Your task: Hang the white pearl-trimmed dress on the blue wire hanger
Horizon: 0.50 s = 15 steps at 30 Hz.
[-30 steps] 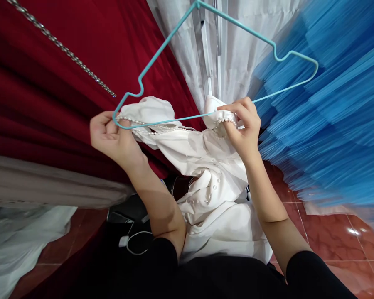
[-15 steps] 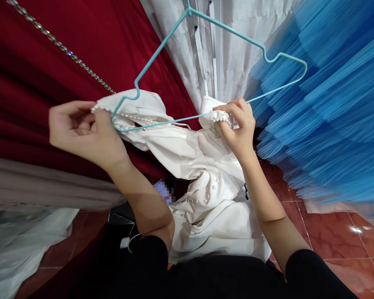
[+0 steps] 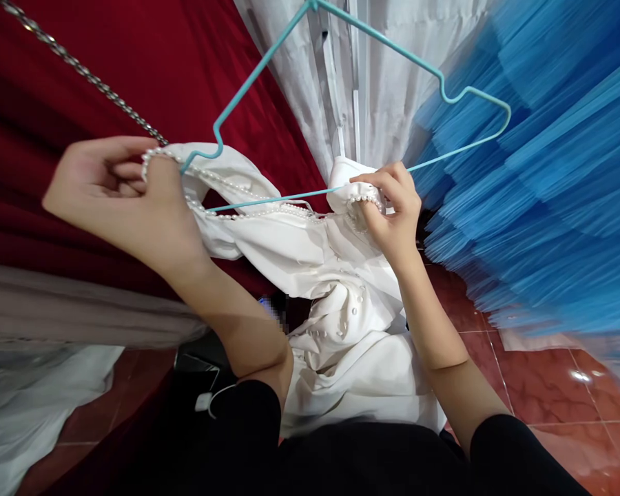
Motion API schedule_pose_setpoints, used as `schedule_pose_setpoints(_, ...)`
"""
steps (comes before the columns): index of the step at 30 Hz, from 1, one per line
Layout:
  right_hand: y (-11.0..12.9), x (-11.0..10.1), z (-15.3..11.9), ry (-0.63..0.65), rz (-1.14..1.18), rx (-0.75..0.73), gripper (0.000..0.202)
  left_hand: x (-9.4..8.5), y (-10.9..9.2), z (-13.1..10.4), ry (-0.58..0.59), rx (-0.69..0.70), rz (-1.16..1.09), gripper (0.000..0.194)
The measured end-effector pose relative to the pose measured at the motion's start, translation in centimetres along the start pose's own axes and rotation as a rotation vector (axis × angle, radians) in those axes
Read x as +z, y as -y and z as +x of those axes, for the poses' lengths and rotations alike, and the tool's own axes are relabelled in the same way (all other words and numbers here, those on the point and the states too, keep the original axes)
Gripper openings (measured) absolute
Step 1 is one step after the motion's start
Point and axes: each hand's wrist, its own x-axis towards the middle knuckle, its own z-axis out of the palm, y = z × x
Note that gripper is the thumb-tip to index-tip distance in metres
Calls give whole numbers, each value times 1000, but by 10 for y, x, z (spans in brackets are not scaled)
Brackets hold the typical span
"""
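Note:
A white dress [image 3: 300,249] with pearl-trimmed edges and small round buttons hangs down in front of me. My left hand [image 3: 129,196] is closed, pinching a pearl-edged part of the dress at the left end of a turquoise hanger [image 3: 261,71]. That lower left corner of the hanger is hidden behind the thumb and pearl trim. On the other side, my right hand [image 3: 393,210] pinches another pearl-trimmed edge, right beside the hanger's bottom bar. Whether those fingers also grip the bar I cannot tell. The hanger's right end sticks out bare past this hand.
Dark red fabric [image 3: 149,62] fills the left, with a shiny chain [image 3: 90,77] across it. White curtain-like cloth [image 3: 403,103] hangs behind the hanger. Blue tulle [image 3: 548,193] crowds the right side above a red tiled floor [image 3: 532,386]. A white cable plug [image 3: 203,401] lies lower left.
My left hand has moved left and slightly up, drawing the pearl edge outward over the hanger's left corner. My right hand stays nearly in place, still pinching the trim.

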Motion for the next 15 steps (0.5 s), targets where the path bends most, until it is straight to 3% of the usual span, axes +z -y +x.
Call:
schedule_pose_setpoints(9,-1,-3,0,18,8,0,23,-3,4,7,-87,70,-19,27)
schedule_pose_setpoints(13,1,-3,1,24,-6,8,22,-6,-6,1,-43,-39,-31,23)
schedule_pose_setpoints(15,0,-2,1,28,0,17,22,-3,-13,-5,-5,-10,-40,25)
